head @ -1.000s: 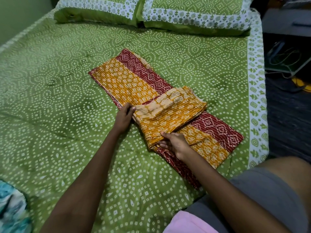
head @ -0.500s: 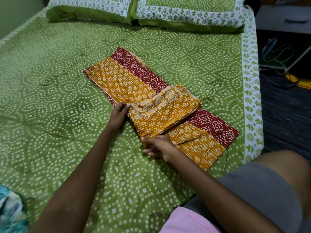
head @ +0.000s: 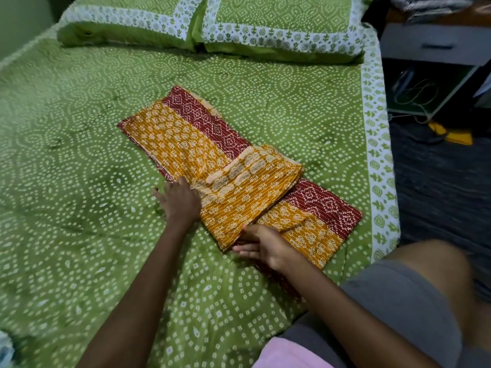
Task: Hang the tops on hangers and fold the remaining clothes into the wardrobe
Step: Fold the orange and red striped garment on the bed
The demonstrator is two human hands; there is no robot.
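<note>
An orange and maroon printed garment lies as a long folded strip, slanting across the green bedsheet. One orange flap is folded across its middle. My left hand rests flat with fingers spread at the flap's left edge, partly on the sheet. At the flap's near corner my right hand lies with its fingers straight and blurred, touching the cloth edge. Neither hand grips the fabric.
Two green pillows lie at the head of the bed. A grey bedside unit with cables stands off the right edge, above a dark floor. A pink cloth and my grey-clad leg are at bottom right.
Both hands pinched the flap's near edge earlier; now they have let go and lie flat beside it. The flap has settled flatter across the strip.
</note>
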